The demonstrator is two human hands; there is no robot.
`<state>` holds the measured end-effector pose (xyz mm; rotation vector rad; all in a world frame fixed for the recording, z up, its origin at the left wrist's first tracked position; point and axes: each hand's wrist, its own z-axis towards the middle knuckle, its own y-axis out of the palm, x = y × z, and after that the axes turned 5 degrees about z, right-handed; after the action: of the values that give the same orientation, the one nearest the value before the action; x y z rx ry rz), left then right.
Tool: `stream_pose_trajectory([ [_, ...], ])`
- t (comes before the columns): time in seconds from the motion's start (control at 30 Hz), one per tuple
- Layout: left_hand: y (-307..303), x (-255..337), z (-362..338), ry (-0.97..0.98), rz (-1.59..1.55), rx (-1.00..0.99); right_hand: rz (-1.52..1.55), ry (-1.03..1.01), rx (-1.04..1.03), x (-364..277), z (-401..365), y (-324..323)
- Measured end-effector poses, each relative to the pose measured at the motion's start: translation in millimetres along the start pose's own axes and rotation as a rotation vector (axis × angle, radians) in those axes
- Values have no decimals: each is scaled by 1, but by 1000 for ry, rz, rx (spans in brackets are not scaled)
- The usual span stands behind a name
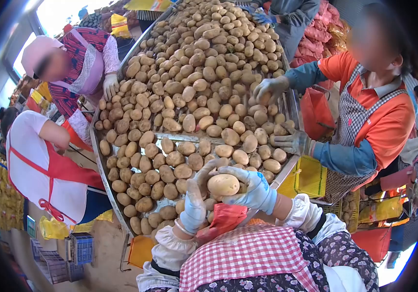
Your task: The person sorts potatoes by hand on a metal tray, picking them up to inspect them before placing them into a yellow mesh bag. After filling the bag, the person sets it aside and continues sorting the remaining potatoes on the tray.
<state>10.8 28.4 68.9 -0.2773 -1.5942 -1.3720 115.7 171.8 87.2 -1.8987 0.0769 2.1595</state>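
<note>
A pale oval potato (223, 185) sits between my two gloved hands, just above the near end of the sorting table. My right hand (254, 191), in a light blue and white glove, is closed around the potato's right side. At its left, my left hand (195, 202) is held upright and cupped, fingers stretched and apart, with nothing clearly gripped. Whether its fingertips touch the potato I cannot tell. Beneath my hands hangs a red bag or basket (224, 218). Loose potatoes (182, 170) lie just beyond my fingers.
The metal-rimmed table (103, 168) carries a deep heap of potatoes (209, 63). Co-workers stand along both sides; one person's gloved hands (291, 141) reach in from the right. A yellow basket (311, 176) hangs at the right edge. Blue crates (80, 248) stand on the floor at left.
</note>
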Motion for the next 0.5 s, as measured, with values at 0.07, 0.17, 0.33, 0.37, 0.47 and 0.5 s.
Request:
stream_pose_trajectory([
  [0.07,-19,-17,0,59,389,111,199,-14,42,6,-4,-8],
  [0.17,-54,-22,-13,77,1297,291,288,225,102,28,-8,-26],
  [0.33,-95,-45,-92,-319,2356,522,240,338,52,46,-1,-26],
  [0.37,-101,-44,-102,-340,2356,544,246,341,29,42,2,-29],
  [0.47,-99,-28,-107,-480,2265,590,755,606,4,41,11,-52],
  [0.5,-92,-19,-97,-493,2257,604,750,616,-9,47,9,-60],
])
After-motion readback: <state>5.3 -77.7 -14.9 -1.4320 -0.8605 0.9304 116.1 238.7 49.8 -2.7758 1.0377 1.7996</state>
